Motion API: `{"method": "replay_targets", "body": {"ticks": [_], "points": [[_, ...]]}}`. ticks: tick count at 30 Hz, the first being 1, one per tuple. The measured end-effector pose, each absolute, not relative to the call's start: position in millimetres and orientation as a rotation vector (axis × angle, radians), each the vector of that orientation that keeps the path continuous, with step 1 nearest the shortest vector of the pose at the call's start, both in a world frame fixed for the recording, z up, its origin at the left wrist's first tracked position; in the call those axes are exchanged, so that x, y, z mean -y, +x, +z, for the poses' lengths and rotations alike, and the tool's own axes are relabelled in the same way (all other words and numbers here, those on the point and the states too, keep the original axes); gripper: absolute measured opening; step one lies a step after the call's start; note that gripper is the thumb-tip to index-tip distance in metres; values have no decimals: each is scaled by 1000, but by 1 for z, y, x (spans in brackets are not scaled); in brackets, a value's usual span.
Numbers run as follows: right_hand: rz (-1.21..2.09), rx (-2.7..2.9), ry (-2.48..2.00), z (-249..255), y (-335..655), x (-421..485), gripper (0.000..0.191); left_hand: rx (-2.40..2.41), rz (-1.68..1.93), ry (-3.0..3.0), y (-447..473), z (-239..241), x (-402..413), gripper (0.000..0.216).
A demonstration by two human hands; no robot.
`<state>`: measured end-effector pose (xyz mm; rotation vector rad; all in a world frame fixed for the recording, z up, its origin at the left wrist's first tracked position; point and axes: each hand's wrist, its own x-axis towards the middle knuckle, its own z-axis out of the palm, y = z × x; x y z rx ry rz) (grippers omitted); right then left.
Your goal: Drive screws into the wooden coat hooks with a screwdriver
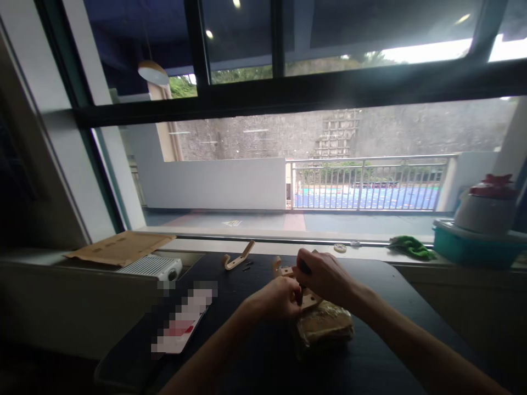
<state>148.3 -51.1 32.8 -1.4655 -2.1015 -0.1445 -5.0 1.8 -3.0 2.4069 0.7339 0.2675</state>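
My right hand [323, 274] is closed around a dark-handled tool that points down onto a light wooden hook piece [309, 299]. My left hand [275, 299] is closed in a pinch beside it, steadying the wooden piece at the tool's tip. Both hands work over a black table [247, 362]. Under the wooden piece lies a clear plastic bag [327, 326] of brownish parts. A second wooden hook [239, 257] lies apart at the far side of the table, with small dark screws [247, 267] beside it.
A blurred white and red card [183, 321] lies left of my hands. A white device [152, 267] and flat cardboard [121, 247] sit at the left. On the window sill are a green cloth [411, 247], a teal tub [477, 244] and a small roll [340, 248].
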Motion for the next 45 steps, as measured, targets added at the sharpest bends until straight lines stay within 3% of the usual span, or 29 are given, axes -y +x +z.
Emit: {"method": "replay_targets", "body": {"ticks": [12,22,29,37,45], "points": [[-148,2187,-1461,33,136,102,11,-820,642,2347,-22,-32,65,8],[-157,2375,-1612,63,121,127,17,-842,639,2343,-14,-24,63,4],[-1,2751,-1815,96,108,129,24,-812,500,2410,-12,-23,56,18],[44,2679,-2124,93,103,106,32,-916,398,2334,-8,-34,48,27],[56,2652,-2135,100,95,117,31,-965,596,2230,-14,-39,56,22]]}}
